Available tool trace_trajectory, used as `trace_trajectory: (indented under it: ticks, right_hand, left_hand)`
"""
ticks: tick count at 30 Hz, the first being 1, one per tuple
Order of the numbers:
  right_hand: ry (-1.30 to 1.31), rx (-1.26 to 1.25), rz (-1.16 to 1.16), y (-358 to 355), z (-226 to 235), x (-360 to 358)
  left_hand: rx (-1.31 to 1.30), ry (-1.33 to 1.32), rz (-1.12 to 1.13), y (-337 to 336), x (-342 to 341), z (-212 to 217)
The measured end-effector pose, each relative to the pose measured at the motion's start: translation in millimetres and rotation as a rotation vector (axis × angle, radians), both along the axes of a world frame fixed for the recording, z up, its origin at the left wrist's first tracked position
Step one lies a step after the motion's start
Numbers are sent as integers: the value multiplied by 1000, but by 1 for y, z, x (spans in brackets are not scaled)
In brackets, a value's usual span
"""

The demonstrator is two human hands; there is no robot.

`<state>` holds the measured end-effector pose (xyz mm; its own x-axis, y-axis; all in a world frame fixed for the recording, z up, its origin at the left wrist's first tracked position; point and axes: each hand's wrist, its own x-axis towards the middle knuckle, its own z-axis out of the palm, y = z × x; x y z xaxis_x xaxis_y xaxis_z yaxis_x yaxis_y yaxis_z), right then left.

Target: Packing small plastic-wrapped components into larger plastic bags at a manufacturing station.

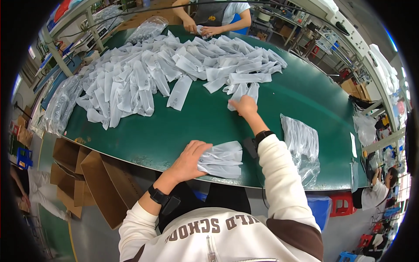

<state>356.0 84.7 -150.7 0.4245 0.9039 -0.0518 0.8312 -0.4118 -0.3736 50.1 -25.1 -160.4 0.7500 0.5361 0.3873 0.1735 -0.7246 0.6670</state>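
Observation:
A large heap of frosted white plastic sleeves (139, 74) spreads over the far side of the green table (174, 135). My left hand (190, 160) is closed around the left end of a small stack of the same sleeves (223, 159), which lies near the table's front edge. Reaching forward, my right hand (245, 106) pinches a frosted plastic sleeve (248, 91) at the near right border of the heap. A single sleeve (179, 93) sticks out from the heap toward me. What the sleeves contain cannot be made out.
A bundle of sleeves in a clear bag (302, 142) lies right of my right forearm. Bagged goods (63, 105) sit at the table's left end. Open cardboard boxes (107, 185) stand below the left front edge. Across the table, a co-worker's hands (209, 31) handle a sleeve.

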Motion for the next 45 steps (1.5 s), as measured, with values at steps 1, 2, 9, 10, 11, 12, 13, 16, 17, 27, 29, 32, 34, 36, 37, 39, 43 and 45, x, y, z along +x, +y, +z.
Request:
trace_trajectory:
  ticks: [1,2,9,10,11,12,13,16,17,27,29,32,34,36,37,39,43,45]
  right_hand:
    - [1,8,0,6,-11,4]
    - [-55,101,68,6,-20,10]
    - [93,420,503,-69,-23,-2]
    - [197,433,646,-82,-17,-7]
    - [199,426,635,-95,-8,-10]
    - [211,387,728,-105,-3,-15]
    - [225,350,821,-113,0,-19]
    - [224,312,937,-127,3,-25]
    - [203,311,959,-129,3,-24]
    - [252,428,853,-158,20,-37]
    - [101,432,878,-170,11,-60]
    - [-36,383,763,-179,1,-82]
    - [-36,393,755,-183,-2,-82]
    - [-41,401,733,-186,-5,-83]
    - [-45,402,743,-184,-7,-85]
    - [-58,400,763,-182,-11,-87]
    - [9,432,747,-184,-13,-87]
    - [81,417,691,-197,-10,-74]
  left_hand:
    - [-21,0,14,-1,1,0]
    - [-43,-4,22,-2,4,0]
    - [62,18,31,7,-3,3]
    - [186,21,55,9,-2,9]
    - [176,22,46,10,1,16]
    - [214,40,56,12,2,20]
    - [252,60,66,14,3,23]
    - [233,87,24,26,7,12]
    - [177,92,-27,30,10,9]
    - [60,112,-97,31,17,-9]
    - [44,131,-91,31,18,-10]
    - [168,149,-97,32,19,-6]
    - [213,184,-127,35,20,-3]
    - [299,255,-150,37,22,0]
    - [308,257,-165,39,20,0]
    - [321,264,-170,39,17,-2]
    - [247,358,-200,40,24,12]
    - [208,407,-220,37,34,21]
